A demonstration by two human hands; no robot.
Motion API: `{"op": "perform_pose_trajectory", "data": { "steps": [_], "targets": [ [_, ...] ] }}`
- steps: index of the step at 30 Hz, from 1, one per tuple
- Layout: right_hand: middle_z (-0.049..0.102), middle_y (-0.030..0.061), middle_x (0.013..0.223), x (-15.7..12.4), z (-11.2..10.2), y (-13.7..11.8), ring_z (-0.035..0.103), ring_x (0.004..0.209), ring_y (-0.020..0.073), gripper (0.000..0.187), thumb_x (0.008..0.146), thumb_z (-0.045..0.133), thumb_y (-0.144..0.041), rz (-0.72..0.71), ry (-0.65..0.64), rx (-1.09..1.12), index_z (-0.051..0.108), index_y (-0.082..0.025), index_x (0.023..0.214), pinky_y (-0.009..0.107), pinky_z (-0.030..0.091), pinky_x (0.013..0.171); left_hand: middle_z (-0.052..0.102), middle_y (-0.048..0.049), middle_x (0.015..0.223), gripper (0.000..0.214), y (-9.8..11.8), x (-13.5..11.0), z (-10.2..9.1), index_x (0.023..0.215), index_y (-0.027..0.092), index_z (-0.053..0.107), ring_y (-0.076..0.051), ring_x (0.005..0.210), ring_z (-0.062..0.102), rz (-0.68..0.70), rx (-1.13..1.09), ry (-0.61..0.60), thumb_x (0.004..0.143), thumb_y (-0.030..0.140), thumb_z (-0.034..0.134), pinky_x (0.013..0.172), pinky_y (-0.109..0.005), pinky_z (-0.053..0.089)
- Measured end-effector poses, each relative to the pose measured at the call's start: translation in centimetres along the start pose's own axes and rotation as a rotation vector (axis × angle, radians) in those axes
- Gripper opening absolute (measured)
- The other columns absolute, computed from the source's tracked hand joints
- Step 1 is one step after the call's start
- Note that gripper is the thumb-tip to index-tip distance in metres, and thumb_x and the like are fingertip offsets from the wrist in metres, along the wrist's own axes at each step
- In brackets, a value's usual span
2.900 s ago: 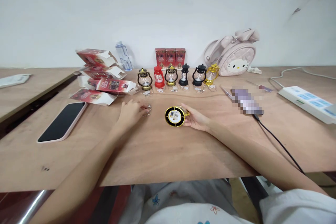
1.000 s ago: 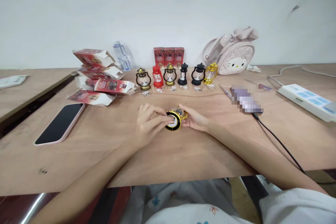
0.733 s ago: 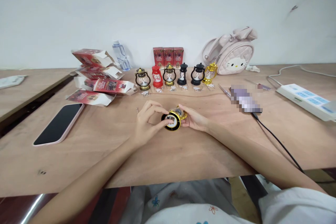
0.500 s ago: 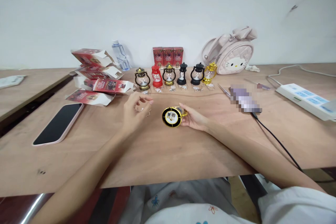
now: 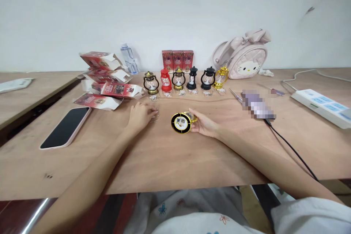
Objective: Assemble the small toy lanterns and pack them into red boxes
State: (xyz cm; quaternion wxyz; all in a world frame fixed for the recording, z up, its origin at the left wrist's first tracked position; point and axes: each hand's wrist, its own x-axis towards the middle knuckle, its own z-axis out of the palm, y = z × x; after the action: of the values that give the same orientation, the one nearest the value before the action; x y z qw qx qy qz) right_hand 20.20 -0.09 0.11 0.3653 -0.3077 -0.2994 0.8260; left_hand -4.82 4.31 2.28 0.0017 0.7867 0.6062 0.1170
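Note:
Lying on its side in my right hand (image 5: pixel 204 123) is a small gold lantern (image 5: pixel 181 123), its round black-and-white base turned toward me. The battery compartment seems uncovered, though details inside are too small to tell. My left hand (image 5: pixel 141 116) rests low over the table, left of the lantern, with thumb and fingers pinched together. At those fingertips lies a thin bent wire piece (image 5: pixel 156 116), partly hidden by the hand. Whether the fingers grip it or something tiny beside it is not clear.
Behind stands a row of lanterns: bronze (image 5: pixel 151 83), red (image 5: pixel 166 80), black (image 5: pixel 208 78) and gold (image 5: pixel 221 78), with small wire pieces before them. Opened red boxes (image 5: pixel 97 101) and a phone (image 5: pixel 65 128) lie left. A screwdriver (image 5: pixel 236 95), blurred device (image 5: pixel 256 104) and power strip (image 5: pixel 320 104) lie right.
My left hand has come down to the table beside the wire piece, and its fingers have closed together. My right hand still holds the lantern in about the same position.

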Motion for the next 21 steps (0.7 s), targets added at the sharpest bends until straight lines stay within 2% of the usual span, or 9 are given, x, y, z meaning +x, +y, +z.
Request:
{"op": "perform_pose_trajectory", "data": {
  "steps": [6,8,10,14,15,18,21],
  "targets": [
    [0.053,-0.0043,0.060,0.1,-0.1,0.0,0.045,0.045,0.0042,0.023,0.091,0.051,-0.037,0.004,-0.007,-0.002,0.060,-0.017,0.085,0.012,0.039,0.038,0.072,-0.0041,0.088,0.013,-0.1,0.2,0.4,0.081,0.021,0.070,-0.023,0.084,0.061,-0.046,-0.212,-0.024,0.078,0.028,0.060,0.071,-0.032,0.042],
    [0.053,-0.0044,0.060,0.1,-0.1,0.0,0.045,0.045,0.0040,0.023,0.091,0.052,-0.037,0.004,-0.008,0.003,0.060,-0.017,0.084,0.012,0.039,0.039,0.071,-0.0041,0.087,0.010,0.1,0.0,0.4,0.077,0.020,0.069,-0.022,0.085,0.061,-0.031,-0.247,0.059,0.077,0.026,0.061,0.072,-0.032,0.042],
    [0.053,-0.0045,0.060,0.1,-0.1,0.0,0.045,0.045,0.0039,0.023,0.090,0.053,-0.038,0.003,-0.004,0.009,0.059,-0.017,0.082,0.012,0.040,0.039,0.069,-0.0037,0.086,0.010,0.7,-0.5,-0.1,0.076,0.020,0.068,-0.021,0.084,0.059,0.015,-0.300,0.206,0.078,0.026,0.061,0.074,-0.032,0.043],
    [0.055,-0.0039,0.062,0.0,-0.1,-0.1,0.045,0.045,0.0041,0.023,0.090,0.053,-0.038,0.009,0.016,0.014,0.060,-0.017,0.082,0.013,0.040,0.039,0.065,-0.0017,0.080,0.013,3.2,-2.5,-1.8,0.077,0.020,0.066,-0.017,0.080,0.058,0.192,-0.493,0.606,0.083,0.031,0.061,0.073,-0.031,0.044],
    [0.055,-0.0038,0.062,0.0,-0.1,-0.1,0.045,0.045,0.0042,0.023,0.090,0.053,-0.037,0.010,0.023,0.014,0.060,-0.017,0.083,0.013,0.040,0.039,0.065,-0.0015,0.080,0.012,3.9,-3.2,-2.3,0.079,0.021,0.066,-0.017,0.081,0.058,0.268,-0.513,0.658,0.083,0.031,0.062,0.075,-0.031,0.044],
    [0.054,-0.0040,0.062,0.0,0.0,-0.2,0.044,0.044,0.0043,0.024,0.090,0.053,-0.038,0.013,0.043,0.005,0.060,-0.017,0.082,0.013,0.039,0.039,0.068,0.0002,0.079,0.006,5.8,-4.8,-3.1,0.081,0.023,0.067,-0.014,0.074,0.059,0.505,-0.467,0.715,0.083,0.028,0.065,0.073,-0.032,0.041],
    [0.055,-0.0037,0.063,0.1,0.1,-0.2,0.043,0.045,0.0040,0.025,0.090,0.054,-0.040,0.015,0.045,-0.014,0.060,-0.017,0.080,0.013,0.038,0.039,0.070,0.0008,0.079,0.005,6.6,-5.5,-2.9,0.081,0.024,0.068,-0.013,0.069,0.057,0.652,-0.365,0.698,0.084,0.028,0.065,0.068,-0.032,0.037]
  ]
}}
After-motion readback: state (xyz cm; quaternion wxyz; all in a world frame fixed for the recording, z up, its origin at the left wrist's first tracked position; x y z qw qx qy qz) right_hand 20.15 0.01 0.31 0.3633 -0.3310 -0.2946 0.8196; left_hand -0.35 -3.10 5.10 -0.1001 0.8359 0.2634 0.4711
